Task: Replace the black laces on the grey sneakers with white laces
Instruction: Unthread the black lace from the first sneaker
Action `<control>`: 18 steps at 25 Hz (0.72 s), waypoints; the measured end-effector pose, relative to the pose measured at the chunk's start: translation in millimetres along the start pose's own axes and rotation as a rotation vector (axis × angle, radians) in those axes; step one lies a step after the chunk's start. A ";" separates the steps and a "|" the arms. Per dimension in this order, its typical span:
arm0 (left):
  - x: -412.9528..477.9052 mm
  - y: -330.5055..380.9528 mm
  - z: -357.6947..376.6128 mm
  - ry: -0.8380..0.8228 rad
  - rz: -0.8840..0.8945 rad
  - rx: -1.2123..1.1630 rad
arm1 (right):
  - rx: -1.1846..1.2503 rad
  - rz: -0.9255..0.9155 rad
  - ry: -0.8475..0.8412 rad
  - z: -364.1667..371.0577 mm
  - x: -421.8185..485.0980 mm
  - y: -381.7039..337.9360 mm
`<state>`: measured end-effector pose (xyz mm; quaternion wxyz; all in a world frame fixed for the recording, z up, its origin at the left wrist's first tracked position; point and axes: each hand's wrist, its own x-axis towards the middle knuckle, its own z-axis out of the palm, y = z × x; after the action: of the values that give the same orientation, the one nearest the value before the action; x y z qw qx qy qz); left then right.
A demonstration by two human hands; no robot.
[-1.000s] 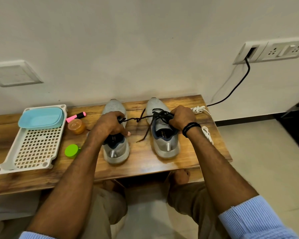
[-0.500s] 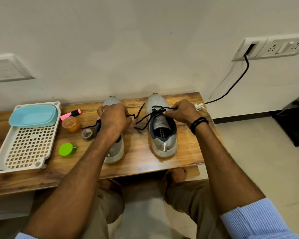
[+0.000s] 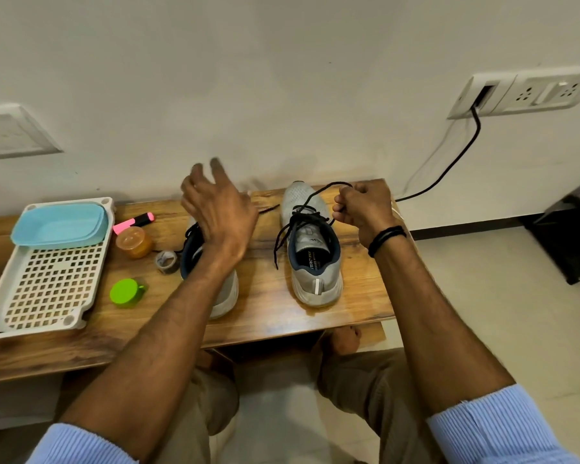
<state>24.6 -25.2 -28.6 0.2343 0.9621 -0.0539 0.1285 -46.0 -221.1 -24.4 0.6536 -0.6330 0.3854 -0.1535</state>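
Black lace point(image 3: 315, 194), pinched in right hand point(image 3: 365, 206) — looped above grey sneaker point(image 3: 315, 276)

Wooden table point(image 3: 265, 296) stands against a plain white wall point(image 3: 282, 78). Right of the table: socket panel point(image 3: 529, 92) on the wall, black cable point(image 3: 479, 127) hanging from it, beige floor point(image 3: 499, 279).

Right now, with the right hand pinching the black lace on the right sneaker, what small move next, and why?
Probably pull the black lace out of the top eyelets: the right hand pinches it, and it lies untied but threaded through the right sneaker.
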 end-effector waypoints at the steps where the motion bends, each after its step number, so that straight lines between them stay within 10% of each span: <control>1: -4.3 8.6 0.3 -0.039 0.165 -0.125 | 0.051 -0.005 0.004 1.2 -1.4 -1.8; 5: -24.1 30.9 6.0 -0.529 0.344 -0.332 | 0.307 0.044 0.028 0.9 -2.6 -11.8; 15: -2.4 15.9 3.6 0.020 -0.525 -1.086 | 0.457 0.140 0.312 -9.6 0.7 -10.6; 18: -6.0 18.8 1.4 0.051 -0.494 -1.060 | 0.360 0.119 0.309 -13.0 3.0 -10.6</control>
<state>16.1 -42.2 -23.2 0.7080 0.6941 0.1208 0.0486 -50.1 -234.0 -14.0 0.6972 -0.4514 0.4838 -0.2759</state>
